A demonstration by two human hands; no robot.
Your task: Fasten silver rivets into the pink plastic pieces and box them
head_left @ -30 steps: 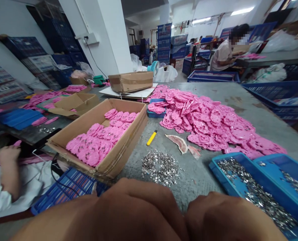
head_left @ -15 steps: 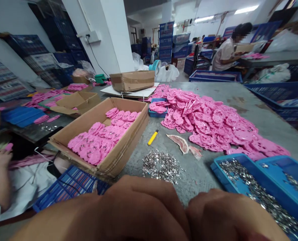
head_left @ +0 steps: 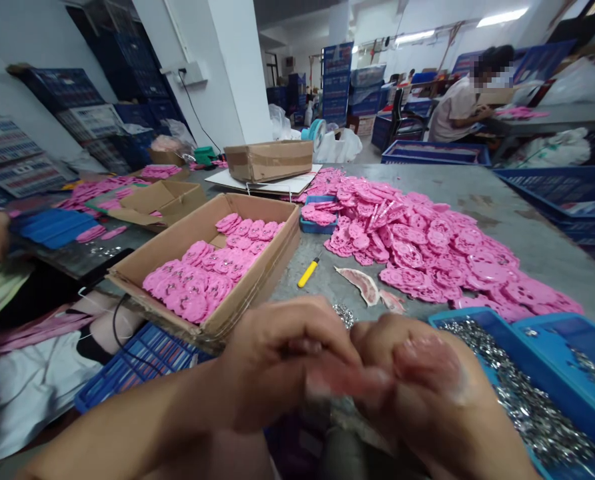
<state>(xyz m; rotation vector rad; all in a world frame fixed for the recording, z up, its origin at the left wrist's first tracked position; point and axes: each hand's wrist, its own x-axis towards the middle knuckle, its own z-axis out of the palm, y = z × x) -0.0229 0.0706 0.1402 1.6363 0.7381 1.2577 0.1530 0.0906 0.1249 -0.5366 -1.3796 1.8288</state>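
Note:
My left hand (head_left: 287, 360) and my right hand (head_left: 412, 373) meet in front of me, above the table's near edge. Both have curled fingers, pressed together where they meet. A blurred reddish, whitish patch shows between them; whether it is a held thing or a fingertip I cannot make out. Behind the hands lies a heap of small shiny metal pieces (head_left: 345, 315), mostly covered by them. Beyond it are a yellow-handled tool (head_left: 308, 273) and a curved, pale pink, peel-like scrap (head_left: 360, 285). A large pile of pink flat plastic pieces (head_left: 417, 233) spreads farther back.
Left stands a cardboard box (head_left: 262, 280) holding pink pieces with metal bits on them. Blue trays (head_left: 507, 373) with metal pieces sit at right. A small blue basket (head_left: 320, 227) holds pink pieces. One person sits close at left, another person (head_left: 457, 110) works far right.
Both hands have risen from the bottom edge, still together, and now hide most of the metal heap. The view has shifted slightly. The person at left has moved an arm.

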